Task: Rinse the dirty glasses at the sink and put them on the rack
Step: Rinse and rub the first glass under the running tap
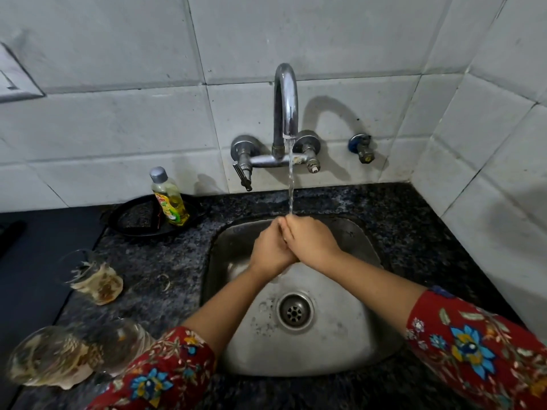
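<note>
Water runs from the chrome tap (286, 102) into the steel sink (349, 329). My left hand (270, 247) and my right hand (310, 239) are pressed together under the stream over the sink's far part, and neither holds anything. Dirty glasses stand on the dark granite counter at the left: one with brown residue (94, 276) further back, another stained one (50, 356) at the near left, and a third (124, 344) beside it, partly hidden by my left sleeve. No rack is in view.
A bottle of yellow dish liquid (169, 196) stands on a black round tray (139, 220) behind the sink's left corner. A small valve (362, 147) sticks out of the tiled wall at right. The tiled wall closes the right side.
</note>
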Motion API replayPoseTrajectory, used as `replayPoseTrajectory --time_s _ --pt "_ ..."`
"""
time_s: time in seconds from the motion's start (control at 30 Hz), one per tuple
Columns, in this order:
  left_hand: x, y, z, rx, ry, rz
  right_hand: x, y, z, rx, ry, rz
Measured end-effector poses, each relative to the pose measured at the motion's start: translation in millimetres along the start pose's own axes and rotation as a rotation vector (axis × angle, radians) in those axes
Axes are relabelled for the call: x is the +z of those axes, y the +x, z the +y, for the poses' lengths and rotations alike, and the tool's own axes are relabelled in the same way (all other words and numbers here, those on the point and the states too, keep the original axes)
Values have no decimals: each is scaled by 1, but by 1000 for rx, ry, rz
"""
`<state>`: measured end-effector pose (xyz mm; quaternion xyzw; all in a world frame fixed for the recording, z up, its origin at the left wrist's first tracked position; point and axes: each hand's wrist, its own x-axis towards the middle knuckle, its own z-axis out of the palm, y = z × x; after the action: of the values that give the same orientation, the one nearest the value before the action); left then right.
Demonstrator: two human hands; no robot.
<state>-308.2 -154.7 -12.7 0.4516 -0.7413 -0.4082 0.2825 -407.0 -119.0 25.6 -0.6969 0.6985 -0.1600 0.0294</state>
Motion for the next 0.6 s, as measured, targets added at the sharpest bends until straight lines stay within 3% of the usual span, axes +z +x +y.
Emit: replayPoseTrajectory --time_s 0.07,0.1,0.2,0.27,0.33,0.47,0.53,0.6 --pt "4 -3 1 14 127 129 1 1 -1 32 59 18" --pt "1 -2 0 62 64 87 1 -2 2 -25 148 81" --pt "-23 7 1 117 -387 -332 -5 -13 19 -278 338 180" --pt "-29 7 1 106 -470 -450 -7 -13 25 -319 361 132" --pt "-22 3 -1 80 -385 -273 -8 -10 21 -200 439 75" --pt "-5 -8 0 38 80 30 -8 -3 6 121 550 7" --pt "-1 -10 7 39 162 133 -10 -5 2 156 602 11" --pt "-4 -9 10 71 91 96 -15 -6 5 105 586 30"
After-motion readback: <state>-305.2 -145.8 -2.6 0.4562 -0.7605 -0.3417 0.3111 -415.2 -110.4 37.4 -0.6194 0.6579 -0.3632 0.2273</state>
